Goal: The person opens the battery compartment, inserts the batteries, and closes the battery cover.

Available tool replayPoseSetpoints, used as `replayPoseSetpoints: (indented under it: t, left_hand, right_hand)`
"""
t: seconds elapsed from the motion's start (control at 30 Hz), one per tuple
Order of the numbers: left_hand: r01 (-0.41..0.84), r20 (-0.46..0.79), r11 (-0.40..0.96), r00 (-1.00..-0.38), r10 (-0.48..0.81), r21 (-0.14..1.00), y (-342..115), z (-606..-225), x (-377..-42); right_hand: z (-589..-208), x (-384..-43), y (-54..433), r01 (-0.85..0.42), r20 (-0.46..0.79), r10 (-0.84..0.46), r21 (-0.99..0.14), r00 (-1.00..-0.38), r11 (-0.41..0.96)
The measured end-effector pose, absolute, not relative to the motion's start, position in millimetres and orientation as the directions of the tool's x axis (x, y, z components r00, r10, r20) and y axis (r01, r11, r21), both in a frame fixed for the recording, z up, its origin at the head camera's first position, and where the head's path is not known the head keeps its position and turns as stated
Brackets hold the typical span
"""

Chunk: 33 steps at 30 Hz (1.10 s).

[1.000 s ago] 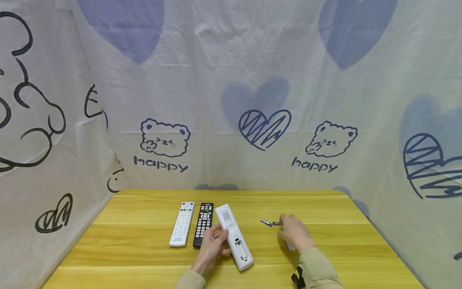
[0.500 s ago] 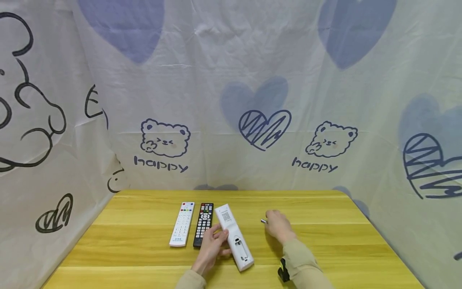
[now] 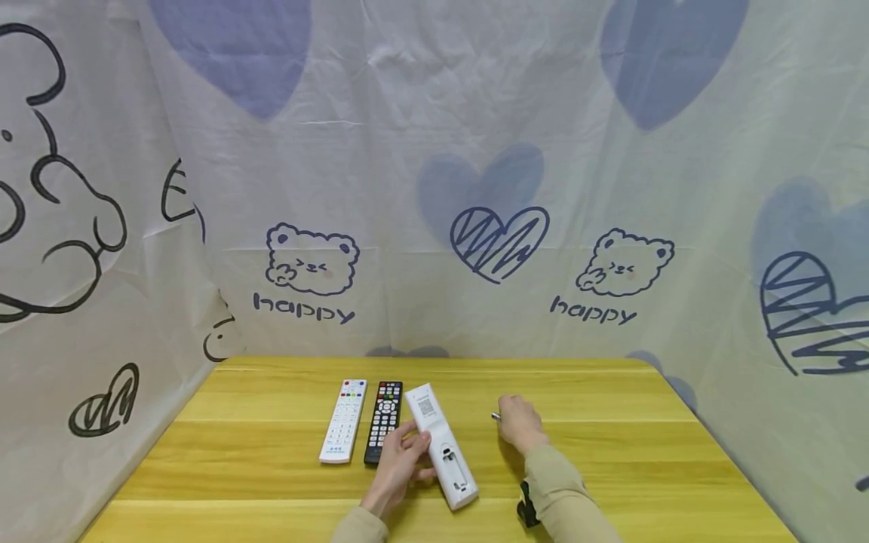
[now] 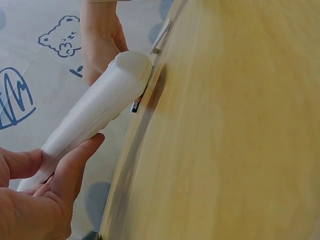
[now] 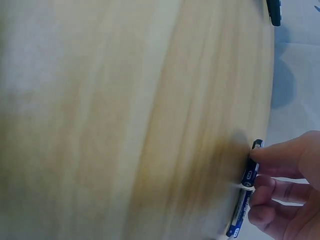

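In the head view my left hand (image 3: 399,461) grips a white remote control (image 3: 434,430) by its side. Its back faces up and the battery compartment (image 3: 453,467) is uncovered. In the left wrist view my thumb and fingers hold its near end, with the far end raised toward the camera. My right hand (image 3: 521,422) is down on the table to the right. The right wrist view shows its thumb and finger pinching a dark battery (image 5: 251,167). A second battery (image 5: 240,212), blue and silver, lies end to end with it under the curled fingers.
Left of the held remote, a white remote control (image 3: 343,422) and a black remote control (image 3: 384,415) lie face up on the wooden table (image 3: 224,452). A small white piece (image 4: 161,36) lies on the table beyond the right hand in the left wrist view. A printed curtain (image 3: 407,151) hangs behind.
My right hand has moved left from beside the white piece to over the batteries, where it has stayed since half a second ago. The left hand and its remote control have kept still.
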<state>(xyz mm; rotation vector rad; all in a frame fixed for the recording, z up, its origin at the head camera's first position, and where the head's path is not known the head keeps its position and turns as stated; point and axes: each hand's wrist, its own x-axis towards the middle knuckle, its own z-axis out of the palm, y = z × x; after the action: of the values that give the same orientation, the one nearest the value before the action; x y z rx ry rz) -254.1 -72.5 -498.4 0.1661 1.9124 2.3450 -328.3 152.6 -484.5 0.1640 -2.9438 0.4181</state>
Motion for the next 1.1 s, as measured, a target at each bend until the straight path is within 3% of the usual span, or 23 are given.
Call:
replayPoseSetpoints:
  t: [0.57, 1.1]
  left_hand:
    - [-0.04, -0.008, -0.203, -0.988, 0.156, 0.978, -71.7, -499.9, -255.1]
    - [-0.045, -0.013, -0.209, -0.988, 0.154, 0.977, -71.9, -498.6, -255.0]
  right_hand:
    - [-482.2, -311.3, 151.3, -0.18, 0.23, -0.111, -0.301, -0.967, 0.937]
    - [-468.8, -271.1, 139.2, -0.333, 0.277, -0.216, -0.507, -0.936, 0.795]
